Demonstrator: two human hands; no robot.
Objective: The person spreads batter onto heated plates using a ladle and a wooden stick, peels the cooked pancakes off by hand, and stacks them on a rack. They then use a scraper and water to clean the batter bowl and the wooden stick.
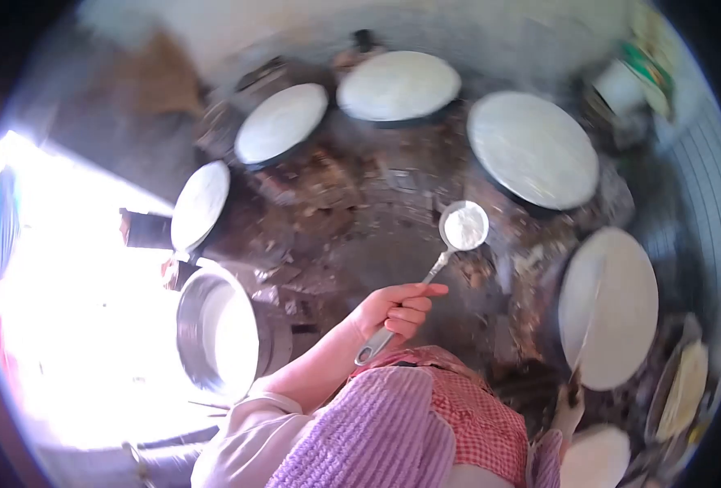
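Observation:
My left hand [394, 312] is wrapped round the handle of a metal ladle [464, 226], whose round bowl holds white batter. The ladle hangs over the dark ground in the middle of the view. At the lower right, my right hand [570, 407] grips the dark end of a long thin spatula [594, 313]. Its pale blade lies across the white round surface of a griddle [633, 305]. A large metal pot [188, 329] with white liquid stands left of my left forearm.
Several more round griddles with white surfaces curve around the front, among them a large one [533, 150] and a back one [398, 86]. A pale round sheet [596, 459] lies at the lower right, near a tray with a yellowish stack [683, 390]. A white container [620, 85] stands back right.

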